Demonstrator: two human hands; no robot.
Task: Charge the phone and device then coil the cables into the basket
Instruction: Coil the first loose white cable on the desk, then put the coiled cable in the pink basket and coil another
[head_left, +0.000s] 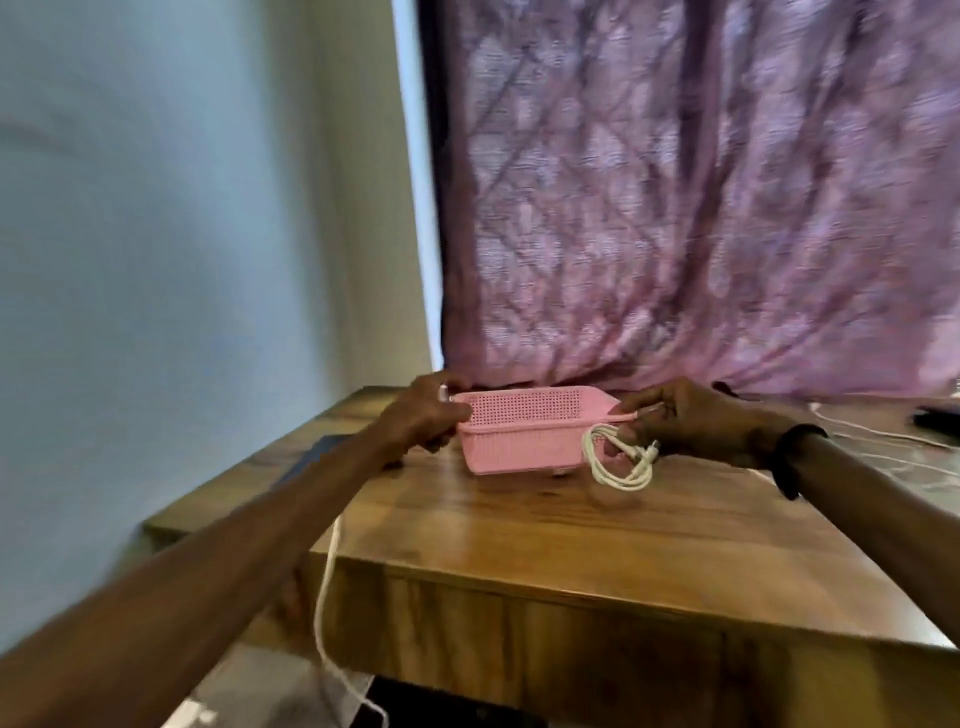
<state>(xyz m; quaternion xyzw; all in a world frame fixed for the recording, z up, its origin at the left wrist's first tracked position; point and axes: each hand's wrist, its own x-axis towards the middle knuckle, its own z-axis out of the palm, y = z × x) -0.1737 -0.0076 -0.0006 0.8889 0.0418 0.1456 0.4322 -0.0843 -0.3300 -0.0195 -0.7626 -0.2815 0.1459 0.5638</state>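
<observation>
Pink perforated basket (524, 434) on desk (545, 525), gripped by left hand (431, 415); right hand (696, 426) at 3 o'clock grips rim and coiled white cable (618, 460).

Pink perforated basket (524, 431), white coiled cable (618, 460), brown wood-grain table (571, 525), purple diamond-patterned curtain (701, 208).

One pink perforated plastic basket (524, 434). One coiled white cable (618, 457). One white cable hanging off the table edge (326, 587). One wooden table (571, 525). Two hands: left (423, 415), right (696, 421).
</observation>
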